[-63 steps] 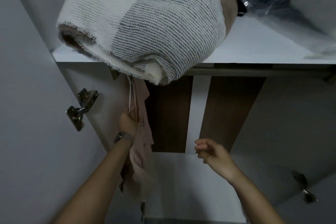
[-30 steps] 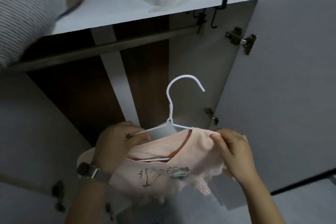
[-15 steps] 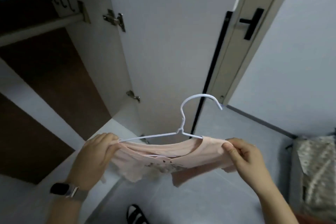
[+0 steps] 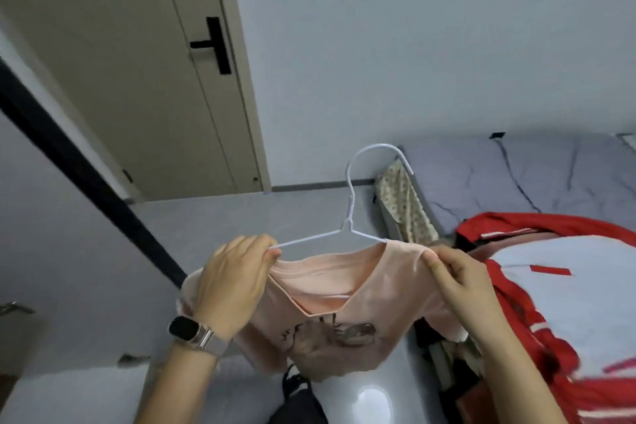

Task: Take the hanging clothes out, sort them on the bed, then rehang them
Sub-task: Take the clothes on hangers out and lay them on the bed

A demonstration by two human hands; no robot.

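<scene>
Pale pink knit, soft and slightly crumpled, makes up the small shirt [image 4: 339,306] held up in mid-air over the grey floor [image 4: 220,217], just left of the bed [image 4: 537,172]. Its long axis runs left to right across the view, shoulder to shoulder, with the V-shaped neckline facing the camera and a dark sketched print below it; the hem hangs downward. The shirt sits on a thin white wire hanger [image 4: 354,217], whose hook stands upright and curls over to the right, toward the bed. The left hand [image 4: 230,286], wearing a dark-faced watch [image 4: 187,329] on a metal band, has its fingers curled round the hanger's left arm and the shirt's left shoulder. The right hand [image 4: 461,272] pinches the shirt's right shoulder between thumb and fingers, level with the other hand. On the bed, to the right of the shirt, lies a red and white garment [image 4: 564,286] over a lilac sheet with dark veining. A beige door [image 4: 137,86] with a black lever handle stands beyond the shirt, up and to the left.
</scene>
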